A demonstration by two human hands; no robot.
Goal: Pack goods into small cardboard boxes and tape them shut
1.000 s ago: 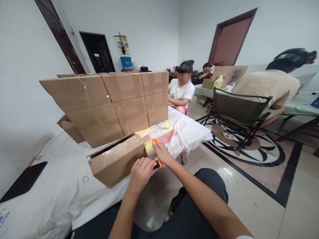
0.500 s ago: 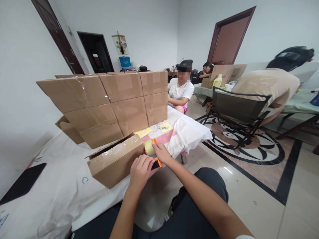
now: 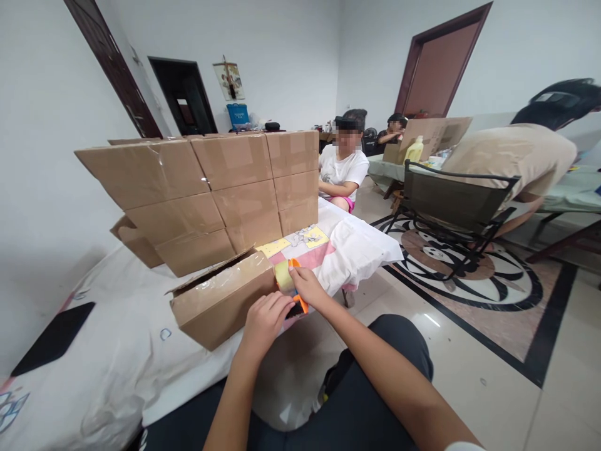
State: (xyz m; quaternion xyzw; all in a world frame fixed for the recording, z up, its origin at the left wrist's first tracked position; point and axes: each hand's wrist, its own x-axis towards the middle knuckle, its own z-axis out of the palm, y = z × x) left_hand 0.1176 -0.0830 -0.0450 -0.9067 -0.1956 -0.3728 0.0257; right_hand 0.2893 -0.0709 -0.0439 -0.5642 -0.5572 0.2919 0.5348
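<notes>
My right hand (image 3: 307, 287) is closed around an orange tape dispenser (image 3: 303, 304) that carries a yellowish roll of packing tape (image 3: 282, 275). My left hand (image 3: 263, 321) is at the dispenser's near end, fingers bent together and fingertips against it. Whatever those fingers pinch is hidden. Just left of both hands, a brown cardboard box (image 3: 228, 313) lies on the cloth-covered table (image 3: 126, 351). A dark gap runs along its upper far edge, where a flap stands slightly raised, and shiny clear tape shows on top.
Stacked cardboard boxes (image 3: 211, 188) form a wall behind the single box. A black flat object (image 3: 54, 338) lies at the table's left. Across the table sits a person in a white shirt (image 3: 345, 169). To the right, another person bends behind a folding chair (image 3: 457, 200).
My view has shifted slightly, so the scene sits a little farther right. My left fingers look somewhat straighter at the dispenser. My right hand keeps its hold.
</notes>
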